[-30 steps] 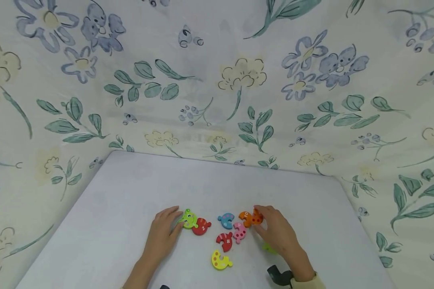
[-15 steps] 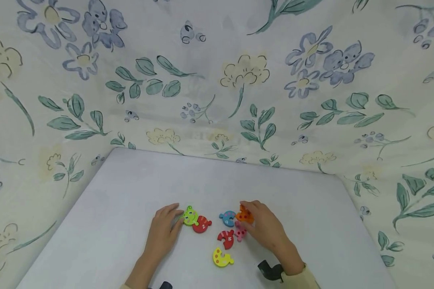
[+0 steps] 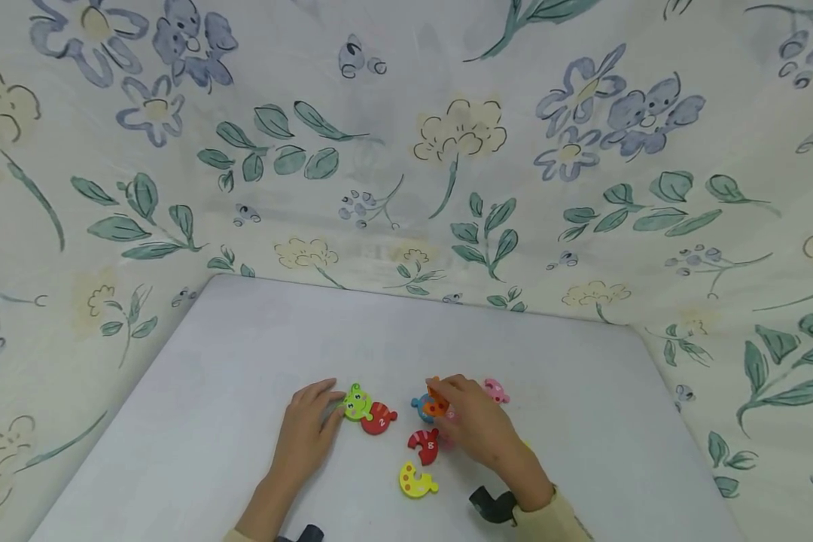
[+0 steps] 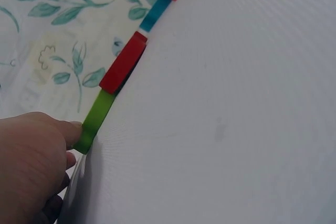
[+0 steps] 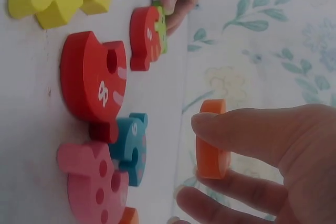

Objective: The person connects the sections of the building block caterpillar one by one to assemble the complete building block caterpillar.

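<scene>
Pinched between the thumb and fingers of my right hand [image 3: 477, 421] is an orange spotted puzzle piece [image 5: 211, 142], raised above the table. In the head view it overlaps the blue piece [image 3: 420, 407]. My left hand [image 3: 306, 423] rests on the table, its fingertips touching the edge of the green smiling caterpillar head [image 3: 357, 403]. That head is joined to a red striped piece [image 3: 379, 419] marked 2. A red piece [image 5: 94, 80] marked 8 lies nearby, beside a pink spotted piece [image 5: 100, 184] that my right hand mostly hides in the head view.
A yellow spotted piece [image 3: 415, 482] lies nearest me. Another pink piece [image 3: 495, 391] sits beyond my right hand. Part of another orange piece [image 5: 129, 216] shows low in the right wrist view. Flowered cloth [image 3: 406, 150] rises behind the white table [image 3: 278, 324].
My right hand has moved left with the orange piece, from beside the orange piece marked 10 to over the blue one. The left hand has stayed at the green head.
</scene>
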The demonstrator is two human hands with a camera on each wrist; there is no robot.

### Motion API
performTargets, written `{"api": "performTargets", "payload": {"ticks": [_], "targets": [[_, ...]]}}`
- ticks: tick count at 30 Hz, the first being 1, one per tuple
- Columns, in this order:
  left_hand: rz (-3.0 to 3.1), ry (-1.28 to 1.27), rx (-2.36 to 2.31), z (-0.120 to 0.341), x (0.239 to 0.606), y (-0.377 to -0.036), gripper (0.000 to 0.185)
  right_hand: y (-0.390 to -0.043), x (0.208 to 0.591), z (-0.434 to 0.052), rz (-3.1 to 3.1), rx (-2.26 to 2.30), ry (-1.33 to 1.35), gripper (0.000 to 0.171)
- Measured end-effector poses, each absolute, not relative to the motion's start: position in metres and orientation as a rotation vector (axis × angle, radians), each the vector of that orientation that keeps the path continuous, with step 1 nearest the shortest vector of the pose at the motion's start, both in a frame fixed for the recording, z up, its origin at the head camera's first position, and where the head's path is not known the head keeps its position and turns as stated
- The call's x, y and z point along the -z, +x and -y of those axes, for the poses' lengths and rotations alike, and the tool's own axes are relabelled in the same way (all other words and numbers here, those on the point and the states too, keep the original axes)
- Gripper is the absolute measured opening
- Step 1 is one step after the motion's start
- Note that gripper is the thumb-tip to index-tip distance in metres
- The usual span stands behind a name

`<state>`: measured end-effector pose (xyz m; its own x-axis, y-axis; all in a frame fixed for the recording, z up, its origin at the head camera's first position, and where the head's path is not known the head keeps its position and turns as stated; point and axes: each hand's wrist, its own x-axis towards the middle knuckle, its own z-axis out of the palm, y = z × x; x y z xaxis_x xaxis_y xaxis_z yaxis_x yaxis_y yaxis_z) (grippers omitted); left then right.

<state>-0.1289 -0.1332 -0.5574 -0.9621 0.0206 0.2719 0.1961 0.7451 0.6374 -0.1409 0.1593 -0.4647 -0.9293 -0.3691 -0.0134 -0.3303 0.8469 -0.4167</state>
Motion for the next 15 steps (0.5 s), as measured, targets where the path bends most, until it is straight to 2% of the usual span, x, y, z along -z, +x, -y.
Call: {"api": "performTargets", "payload": {"ticks": [15], "targets": [[2.694, -0.182, 1.016, 0.134, 0.558, -0.13, 0.026, -0.142, 0.471, -0.132, -2.86, 0.623, -0.697, 0.06]]}}
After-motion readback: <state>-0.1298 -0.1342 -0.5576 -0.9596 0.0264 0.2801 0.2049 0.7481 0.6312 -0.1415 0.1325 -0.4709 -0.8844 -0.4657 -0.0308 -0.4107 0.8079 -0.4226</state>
